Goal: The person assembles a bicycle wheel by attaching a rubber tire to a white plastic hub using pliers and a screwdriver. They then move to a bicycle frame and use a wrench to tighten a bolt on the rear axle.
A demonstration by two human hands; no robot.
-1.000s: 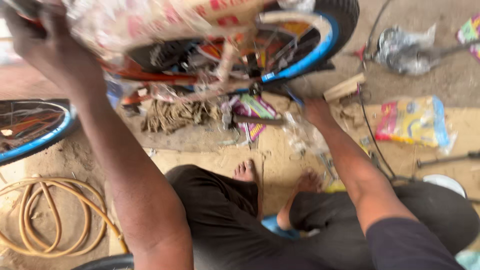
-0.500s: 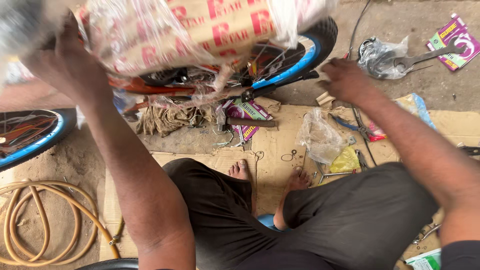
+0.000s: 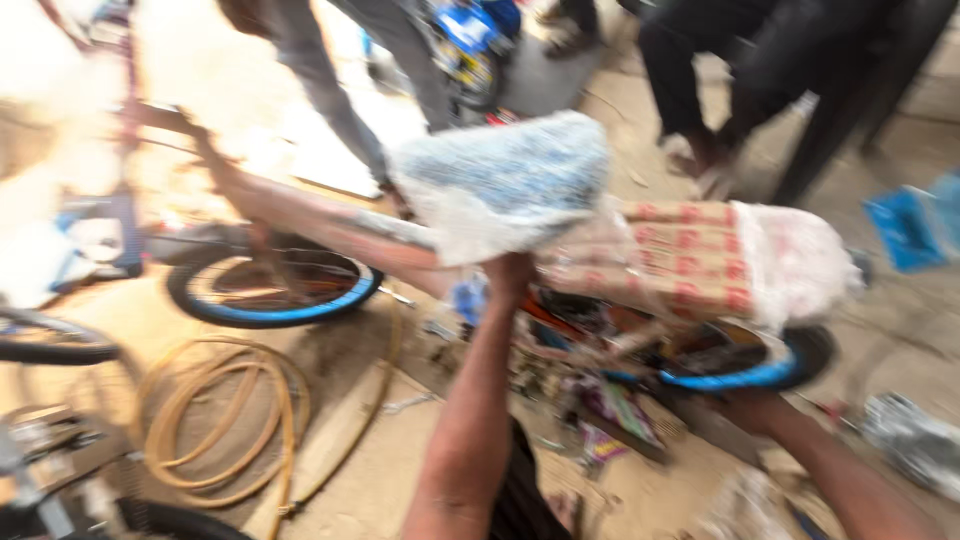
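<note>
Head view, heavy motion blur. The left hand [image 3: 510, 272] is reaching up to the middle of a small bicycle [image 3: 560, 300], right under the plastic-wrapped saddle [image 3: 500, 180]; its fingers are looking curled against the frame or seat post, but blur is hiding whether they are actually gripping, so cannot tell. The right hand [image 3: 752, 408] is sitting low at the rear wheel [image 3: 745, 365], the one with the blue rim, touching or just beside the tyre; its fingers are smeared and partly hidden, state cannot tell.

Progress, as a judgement: the bicycle is standing upright on both wheels, front wheel [image 3: 272, 288] fitted too, so the main parts are looking assembled. The cardboard and plastic wrapping [image 3: 720, 262] is still covering the frame and the saddle, so unwrapping is looking undone, and loose bits are lying under the bike, so the job is looking mid-way rather than finished.

Surface and room: the person is sitting on a sandy, dusty ground [image 3: 400, 470] with flattened cardboard. A coiled tan hose [image 3: 215, 425] is lying to the left, well apart from the hands. Colourful wrappers [image 3: 615, 415] are scattered beneath the frame. Part of another wheel [image 3: 50, 340] is showing at the left edge. Other people's legs [image 3: 720, 80] are standing behind the bicycle, and a blue object [image 3: 905, 230] is lying at far right. Bright light is washing out the top left.
</note>
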